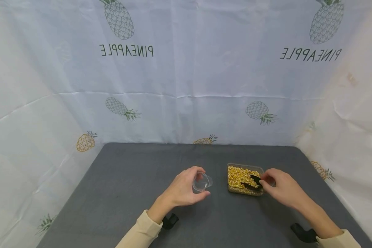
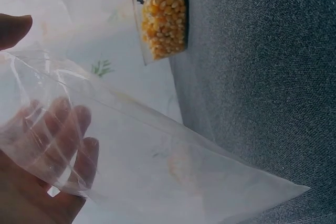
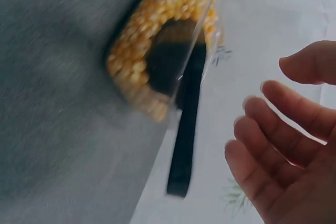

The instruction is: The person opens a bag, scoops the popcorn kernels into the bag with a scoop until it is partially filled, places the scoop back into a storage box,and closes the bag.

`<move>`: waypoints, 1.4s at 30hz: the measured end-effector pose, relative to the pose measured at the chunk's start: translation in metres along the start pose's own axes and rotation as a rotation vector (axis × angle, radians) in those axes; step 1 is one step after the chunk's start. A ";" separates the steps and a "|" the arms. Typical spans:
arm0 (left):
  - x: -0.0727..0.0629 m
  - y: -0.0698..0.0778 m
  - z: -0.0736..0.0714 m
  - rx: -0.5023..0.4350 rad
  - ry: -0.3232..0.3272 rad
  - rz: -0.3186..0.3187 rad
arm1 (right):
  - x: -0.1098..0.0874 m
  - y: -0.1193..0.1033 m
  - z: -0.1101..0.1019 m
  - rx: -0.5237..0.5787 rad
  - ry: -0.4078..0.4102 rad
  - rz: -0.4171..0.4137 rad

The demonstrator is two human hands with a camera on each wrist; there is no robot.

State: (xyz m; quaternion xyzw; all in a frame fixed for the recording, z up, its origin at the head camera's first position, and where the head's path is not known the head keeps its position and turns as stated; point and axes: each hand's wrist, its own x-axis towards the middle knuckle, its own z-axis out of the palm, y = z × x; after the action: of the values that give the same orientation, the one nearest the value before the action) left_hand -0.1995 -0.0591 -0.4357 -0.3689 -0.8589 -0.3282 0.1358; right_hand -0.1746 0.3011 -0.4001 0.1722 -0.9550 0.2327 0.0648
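Observation:
A clear, cone-shaped plastic bag (image 2: 199, 166) hangs from my left hand (image 1: 183, 187), its pointed end down by the table. In the head view the bag's round mouth (image 1: 201, 182) is spread between thumb and fingers, and the left wrist view shows several fingers through the film. To the right stands a clear rectangular container (image 1: 228, 186) of yellow corn kernels (image 1: 239, 175). A black scoop (image 3: 186, 145) lies with its bowl among the kernels and its handle over the wall. Beside that handle is my right hand (image 1: 284, 187), its fingers loosely bent and apart from it in the right wrist view.
A dark grey cloth covers the table (image 1: 127, 186). White curtains (image 1: 186, 69) with pineapple prints hang behind it and along both sides. Black straps (image 1: 170, 221) sit at the wrists.

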 end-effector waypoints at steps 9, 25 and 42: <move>-0.001 -0.001 0.001 -0.015 -0.017 -0.020 | -0.012 0.024 0.009 -0.068 0.015 0.062; -0.002 -0.003 0.003 -0.023 -0.029 -0.053 | -0.026 0.042 0.038 0.132 0.039 0.188; 0.000 -0.002 0.005 -0.058 -0.048 -0.066 | -0.027 0.050 0.053 0.353 0.118 0.313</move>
State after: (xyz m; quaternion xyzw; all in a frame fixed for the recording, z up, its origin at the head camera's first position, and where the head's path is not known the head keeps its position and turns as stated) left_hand -0.2005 -0.0571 -0.4402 -0.3517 -0.8638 -0.3485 0.0936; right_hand -0.1694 0.3258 -0.4740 0.0166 -0.9090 0.4130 0.0526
